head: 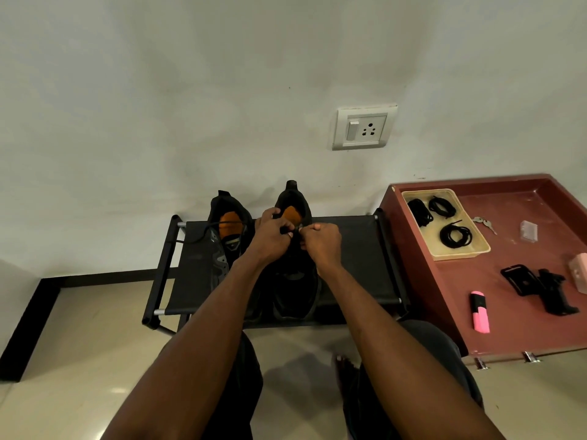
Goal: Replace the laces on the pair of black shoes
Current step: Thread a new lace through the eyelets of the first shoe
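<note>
Two black shoes with orange insoles stand side by side on a black fabric rack (355, 249), heels toward the wall. My left hand (271, 235) and my right hand (320, 242) meet over the right shoe (295, 281), each with fingers curled, pinching a black lace (293, 230) near the shoe's opening. The left shoe (227, 236) has a loose black lace (193, 238) trailing out to its left across the rack. Three coiled black laces (455, 235) lie in a beige tray (473, 252) on the red table at the right.
The red table (476, 328) also carries a pink highlighter (479, 311), a black phone holder (540, 289), keys (484, 223) and a small clear box (529, 230). A wall socket (364, 128) is above the rack. My knees and a bare foot show below, on tiled floor.
</note>
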The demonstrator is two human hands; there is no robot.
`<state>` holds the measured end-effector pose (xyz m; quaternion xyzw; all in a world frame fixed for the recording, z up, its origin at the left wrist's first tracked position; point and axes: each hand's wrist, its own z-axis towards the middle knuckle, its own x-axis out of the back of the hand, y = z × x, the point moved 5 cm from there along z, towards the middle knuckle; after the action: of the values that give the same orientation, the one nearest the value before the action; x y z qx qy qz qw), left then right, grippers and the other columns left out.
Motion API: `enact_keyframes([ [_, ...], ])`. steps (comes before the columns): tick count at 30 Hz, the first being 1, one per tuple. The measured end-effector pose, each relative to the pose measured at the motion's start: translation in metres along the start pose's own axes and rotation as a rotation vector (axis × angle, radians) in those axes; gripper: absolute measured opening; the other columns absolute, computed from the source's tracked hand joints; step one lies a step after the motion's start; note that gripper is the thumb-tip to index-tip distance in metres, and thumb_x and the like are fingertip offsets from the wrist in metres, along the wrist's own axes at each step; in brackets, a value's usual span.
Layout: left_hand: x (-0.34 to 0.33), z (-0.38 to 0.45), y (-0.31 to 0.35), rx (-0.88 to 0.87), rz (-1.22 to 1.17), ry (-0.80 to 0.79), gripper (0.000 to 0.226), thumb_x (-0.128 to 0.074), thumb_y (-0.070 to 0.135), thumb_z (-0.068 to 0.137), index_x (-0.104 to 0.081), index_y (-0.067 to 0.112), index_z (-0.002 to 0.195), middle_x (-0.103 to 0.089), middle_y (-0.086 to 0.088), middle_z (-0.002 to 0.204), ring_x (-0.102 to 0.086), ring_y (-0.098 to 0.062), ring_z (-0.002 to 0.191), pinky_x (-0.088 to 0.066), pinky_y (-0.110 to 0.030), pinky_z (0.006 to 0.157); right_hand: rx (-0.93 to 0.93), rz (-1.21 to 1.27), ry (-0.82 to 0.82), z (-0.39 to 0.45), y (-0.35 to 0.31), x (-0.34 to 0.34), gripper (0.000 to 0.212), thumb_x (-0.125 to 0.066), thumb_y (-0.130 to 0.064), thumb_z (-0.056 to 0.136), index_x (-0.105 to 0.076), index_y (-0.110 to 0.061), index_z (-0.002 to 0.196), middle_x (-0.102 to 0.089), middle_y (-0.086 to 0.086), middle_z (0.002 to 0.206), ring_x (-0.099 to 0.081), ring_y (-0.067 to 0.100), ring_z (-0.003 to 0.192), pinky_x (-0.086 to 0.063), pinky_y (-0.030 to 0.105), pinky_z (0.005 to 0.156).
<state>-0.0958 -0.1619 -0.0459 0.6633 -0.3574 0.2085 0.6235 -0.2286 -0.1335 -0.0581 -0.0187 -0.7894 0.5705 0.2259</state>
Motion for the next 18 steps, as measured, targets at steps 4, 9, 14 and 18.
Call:
enact_keyframes([
  [4, 0.0, -0.004, 0.001, -0.08, 0.029, -0.033, 0.05, -0.055, 0.009, 0.097, -0.053, 0.03, 0.142, -0.021, -0.008, 0.159, -0.015, -0.033, 0.145, -0.018, -0.04, 0.119, 0.024, -0.035, 0.046, -0.002, -0.007, 0.005, 0.037, -0.064, -0.011, 0.083, -0.05, -0.007, 0.049, -0.051, 0.016, 0.052, -0.047, 0.025, 0.048, -0.046, 0.039, 0.048],
  [9, -0.001, -0.005, 0.0, -0.081, 0.176, -0.031, 0.037, -0.051, 0.022, 0.1, -0.06, 0.025, 0.136, -0.025, -0.005, 0.158, -0.02, -0.033, 0.143, -0.024, -0.043, 0.116, 0.096, -0.091, 0.061, -0.003, -0.013, 0.014, 0.041, -0.066, -0.014, 0.082, -0.044, -0.014, 0.048, -0.044, 0.002, 0.048, -0.037, 0.014, 0.044, -0.034, 0.029, 0.046],
  [14, -0.004, -0.005, 0.0, -0.064, 0.227, -0.018, 0.036, -0.05, 0.025, 0.1, -0.059, 0.022, 0.135, -0.025, -0.005, 0.157, -0.021, -0.033, 0.142, -0.03, -0.045, 0.114, 0.243, -0.229, 0.029, -0.004, -0.019, 0.015, 0.04, -0.069, -0.014, 0.081, -0.048, -0.017, 0.047, -0.051, 0.0, 0.05, -0.044, 0.012, 0.046, -0.037, 0.027, 0.049],
  [18, -0.004, -0.006, 0.002, -0.087, 0.2, 0.005, 0.049, -0.05, 0.016, 0.097, -0.05, 0.031, 0.143, -0.025, -0.005, 0.159, -0.02, -0.033, 0.142, -0.028, -0.049, 0.116, 0.232, -0.146, 0.05, -0.004, -0.021, 0.018, 0.039, -0.068, -0.015, 0.081, -0.048, -0.017, 0.048, -0.048, -0.002, 0.048, -0.041, 0.011, 0.045, -0.038, 0.029, 0.048],
])
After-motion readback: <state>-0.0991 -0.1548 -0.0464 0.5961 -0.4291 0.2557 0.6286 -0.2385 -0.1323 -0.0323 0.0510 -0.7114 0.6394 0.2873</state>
